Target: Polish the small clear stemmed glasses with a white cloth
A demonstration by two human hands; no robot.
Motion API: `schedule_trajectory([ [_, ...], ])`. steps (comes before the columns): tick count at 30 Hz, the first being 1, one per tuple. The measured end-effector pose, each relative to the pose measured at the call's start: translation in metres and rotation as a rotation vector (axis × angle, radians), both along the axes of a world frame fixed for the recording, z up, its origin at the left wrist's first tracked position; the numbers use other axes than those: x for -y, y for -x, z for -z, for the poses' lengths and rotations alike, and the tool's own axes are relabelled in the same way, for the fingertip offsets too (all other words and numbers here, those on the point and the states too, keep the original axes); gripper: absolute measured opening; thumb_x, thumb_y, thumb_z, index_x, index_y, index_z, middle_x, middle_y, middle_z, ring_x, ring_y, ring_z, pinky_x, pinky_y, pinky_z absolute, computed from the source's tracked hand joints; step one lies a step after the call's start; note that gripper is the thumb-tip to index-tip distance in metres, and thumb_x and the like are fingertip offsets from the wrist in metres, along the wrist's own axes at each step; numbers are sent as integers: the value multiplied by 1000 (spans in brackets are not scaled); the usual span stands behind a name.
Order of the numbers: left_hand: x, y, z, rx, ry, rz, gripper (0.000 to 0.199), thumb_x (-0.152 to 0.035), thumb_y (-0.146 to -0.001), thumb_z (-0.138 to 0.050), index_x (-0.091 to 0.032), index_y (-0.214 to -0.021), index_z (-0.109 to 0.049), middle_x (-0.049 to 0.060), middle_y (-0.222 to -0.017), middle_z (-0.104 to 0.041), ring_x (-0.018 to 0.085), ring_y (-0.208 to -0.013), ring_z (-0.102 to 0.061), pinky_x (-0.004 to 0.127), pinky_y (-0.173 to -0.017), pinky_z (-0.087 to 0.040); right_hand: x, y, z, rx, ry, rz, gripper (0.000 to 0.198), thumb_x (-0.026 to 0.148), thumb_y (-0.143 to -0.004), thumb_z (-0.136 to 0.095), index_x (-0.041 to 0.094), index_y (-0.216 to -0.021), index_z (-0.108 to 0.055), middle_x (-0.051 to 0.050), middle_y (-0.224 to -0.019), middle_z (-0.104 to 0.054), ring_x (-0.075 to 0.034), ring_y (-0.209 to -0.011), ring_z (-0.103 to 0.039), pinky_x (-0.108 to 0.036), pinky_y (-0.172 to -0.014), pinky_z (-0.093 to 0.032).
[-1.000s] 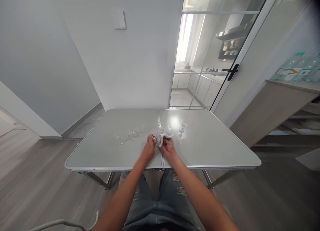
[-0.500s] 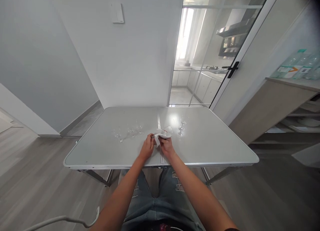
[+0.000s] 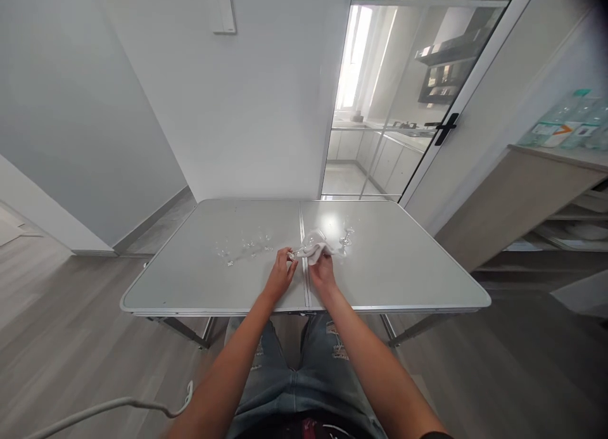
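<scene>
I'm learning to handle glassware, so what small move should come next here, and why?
Probably a slight turn of the clear glass with the left hand, while the right hand steadies the white cloth against it. The left fingers hold the glass near its foot, and the cloth seems to cover only part of the bowl, so turning could bring bare glass under it.

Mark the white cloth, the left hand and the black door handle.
White cloth (image 3: 319,251): head view, on its folded middle.
Left hand (image 3: 281,272): head view, on the middle of the hand.
Black door handle (image 3: 446,130): head view, on its plate.
</scene>
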State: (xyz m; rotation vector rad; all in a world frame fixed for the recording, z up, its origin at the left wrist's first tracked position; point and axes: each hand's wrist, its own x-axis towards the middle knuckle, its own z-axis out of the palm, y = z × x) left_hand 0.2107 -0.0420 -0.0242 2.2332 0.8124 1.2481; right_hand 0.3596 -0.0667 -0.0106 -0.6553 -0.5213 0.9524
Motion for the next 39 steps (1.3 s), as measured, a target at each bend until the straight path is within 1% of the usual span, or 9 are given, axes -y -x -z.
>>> schedule_trajectory([
  [5,1,1,-4,-66,-62,68,47,-13,-93,-50,-22,-139,-41,14,-129,-53,25,-121,-54,43,-104,-48,2,14,4,176,23,27,28,27,-67,-87,18,-91,-77,-4,-94,-77,-20,-87,-68,-34,-85,-52],
  [11,5,0,-11,-112,2,83,32,-19,-93,-56,-21,-125,-50,9,-112,-59,22,-103,-60,38,-93,-51,1,15,7,207,71,80,25,37,-74,-81,17,-90,-78,-6,-91,-77,-18,-80,-67,-31,-78,-52],
  [15,6,1,-14,-127,42,111,21,-25,-98,-50,-20,-118,-54,9,-110,-60,22,-103,-59,37,-93,-50,-1,14,12,242,97,78,27,39,-77,-78,17,-92,-78,-5,-90,-77,-17,-77,-66,-30,-73,-51],
  [24,-5,-1,-5,-25,116,116,31,-11,-85,-60,-19,-116,-63,11,-118,-66,24,-110,-63,41,-101,-50,1,17,16,426,78,-11,22,31,-69,-82,18,-87,-78,-4,-86,-76,-18,-80,-66,-30,-76,-53],
  [27,-9,0,-4,-7,111,67,30,-9,-88,-56,-20,-113,-67,10,-114,-71,23,-107,-66,40,-98,-52,1,16,14,331,64,-4,18,29,-71,-80,18,-86,-77,-3,-86,-76,-17,-78,-66,-29,-76,-53],
  [30,-11,2,-4,22,60,44,28,-14,-94,-52,-23,-115,-70,9,-118,-71,23,-111,-66,40,-97,-53,-1,13,10,107,57,57,14,28,-74,-77,19,-85,-75,-3,-85,-75,-16,-78,-66,-29,-75,-53],
  [33,-11,5,-4,106,-29,-66,21,-20,-95,-57,-25,-107,-74,9,-117,-69,24,-115,-63,41,-97,-52,-2,12,6,-24,61,84,15,26,-71,-79,19,-85,-74,-2,-87,-75,-16,-79,-66,-28,-74,-53],
  [36,-10,9,-3,180,-74,-133,15,-25,-91,-65,-25,-101,-76,8,-105,-70,24,-107,-64,42,-93,-54,-2,17,6,44,92,-13,22,25,-69,-81,18,-90,-75,-2,-87,-75,-16,-76,-65,-26,-69,-54],
  [39,-8,12,-5,225,-75,-63,15,-29,-89,-70,-25,-102,-77,7,-101,-72,23,-103,-66,42,-91,-55,-1,22,6,77,110,-173,27,22,-66,-81,18,-93,-75,-3,-84,-74,-15,-71,-64,-26,-65,-54],
])
